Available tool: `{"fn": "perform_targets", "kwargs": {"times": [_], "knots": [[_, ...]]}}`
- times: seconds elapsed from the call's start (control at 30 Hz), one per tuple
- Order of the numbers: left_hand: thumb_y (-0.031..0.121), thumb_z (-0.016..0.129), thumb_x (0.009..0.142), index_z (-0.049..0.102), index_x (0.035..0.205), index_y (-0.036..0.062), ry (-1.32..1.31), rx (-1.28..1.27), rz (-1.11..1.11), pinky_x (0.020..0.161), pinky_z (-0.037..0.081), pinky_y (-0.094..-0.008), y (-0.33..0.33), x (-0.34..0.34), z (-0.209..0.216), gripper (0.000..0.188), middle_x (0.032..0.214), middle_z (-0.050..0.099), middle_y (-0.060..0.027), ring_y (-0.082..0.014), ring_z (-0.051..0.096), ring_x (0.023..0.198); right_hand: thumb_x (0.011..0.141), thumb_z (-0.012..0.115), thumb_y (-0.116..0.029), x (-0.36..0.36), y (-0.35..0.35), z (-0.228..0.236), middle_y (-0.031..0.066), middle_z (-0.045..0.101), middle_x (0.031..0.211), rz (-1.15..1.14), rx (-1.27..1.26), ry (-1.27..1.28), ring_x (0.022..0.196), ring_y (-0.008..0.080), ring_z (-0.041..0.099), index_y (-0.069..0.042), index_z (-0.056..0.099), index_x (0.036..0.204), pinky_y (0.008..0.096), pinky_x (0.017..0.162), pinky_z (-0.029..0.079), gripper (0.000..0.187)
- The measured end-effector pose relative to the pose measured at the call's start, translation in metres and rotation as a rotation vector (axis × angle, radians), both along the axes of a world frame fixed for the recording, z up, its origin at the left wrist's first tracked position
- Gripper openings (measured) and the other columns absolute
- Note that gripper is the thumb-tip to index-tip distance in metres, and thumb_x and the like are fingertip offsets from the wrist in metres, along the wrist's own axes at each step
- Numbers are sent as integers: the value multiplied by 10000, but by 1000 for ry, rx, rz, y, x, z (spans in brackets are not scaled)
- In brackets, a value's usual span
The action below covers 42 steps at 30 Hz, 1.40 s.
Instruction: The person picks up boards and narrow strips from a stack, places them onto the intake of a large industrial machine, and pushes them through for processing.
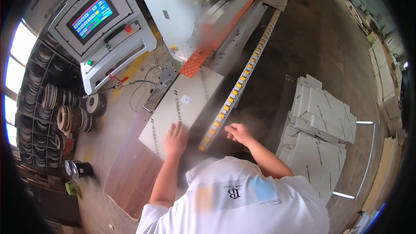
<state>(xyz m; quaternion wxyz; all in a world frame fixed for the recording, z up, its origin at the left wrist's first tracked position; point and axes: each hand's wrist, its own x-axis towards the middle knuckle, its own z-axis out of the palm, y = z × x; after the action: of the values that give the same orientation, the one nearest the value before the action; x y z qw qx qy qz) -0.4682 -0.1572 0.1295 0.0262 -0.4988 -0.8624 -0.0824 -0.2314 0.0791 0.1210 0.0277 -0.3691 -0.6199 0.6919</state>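
My left hand [176, 141] lies flat on a white-grey panel [197, 93], fingers stretched out near its near edge. Printed marks and a small white label [186, 99] show on the panel. Its far end sits by a perforated orange guard [193, 63] on a long machine. My right hand [239, 133] hovers just right of a rail with yellow rollers [231, 99], its fingers bent and slightly apart. I see nothing held in it.
A control cabinet with a lit screen [92, 17] stands at the left. Rolls of edge banding [65, 119] fill a rack beside it. Stacked panels [323, 112] lie at the right. A brown board [134, 160] is under the panel's left side.
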Motion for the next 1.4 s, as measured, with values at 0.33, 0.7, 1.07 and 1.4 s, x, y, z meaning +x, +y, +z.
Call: {"fn": "perform_targets", "kwargs": {"times": [0.33, 0.7, 1.07, 1.4], "knots": [[295, 699, 848, 559, 1348, 127, 45, -78, -18, 887, 565, -426, 94, -8, -1, 546, 1440, 546, -102, -340, 530, 1309, 944, 670, -329, 225, -65, -96, 93, 730, 878, -356, 119, -310, 745, 170, 659, -15, 696, 1081, 307, 695, 527, 343], [298, 598, 928, 493, 1383, 71, -12, -176, -120, 1003, 507, -467, 224, -23, -13, 519, 1511, 443, -136, -396, 456, 1347, 937, 646, -435, 308, -187, -166, 140, 727, 1083, -474, 256, -411, 1053, 249, 664, -50, 694, 1166, 360, 900, 504, 450], [96, 581, 871, 533, 1382, 114, -104, 87, -371, 1055, 461, -436, 261, -28, -49, 514, 1455, 520, -109, -352, 480, 1335, 878, 645, -500, 345, -266, -144, 107, 741, 983, -836, -51, -761, 920, 278, 705, -145, 747, 1096, 409, 815, 541, 429], [313, 580, 965, 686, 1146, 127, -561, -332, -593, 784, 537, -449, 159, 157, -59, 281, 912, 726, -123, -336, 696, 817, 936, 567, -414, 428, -321, -207, 201, 696, 1090, -1244, 45, -1095, 1033, 349, 666, -48, 659, 1194, 463, 880, 525, 458]]}}
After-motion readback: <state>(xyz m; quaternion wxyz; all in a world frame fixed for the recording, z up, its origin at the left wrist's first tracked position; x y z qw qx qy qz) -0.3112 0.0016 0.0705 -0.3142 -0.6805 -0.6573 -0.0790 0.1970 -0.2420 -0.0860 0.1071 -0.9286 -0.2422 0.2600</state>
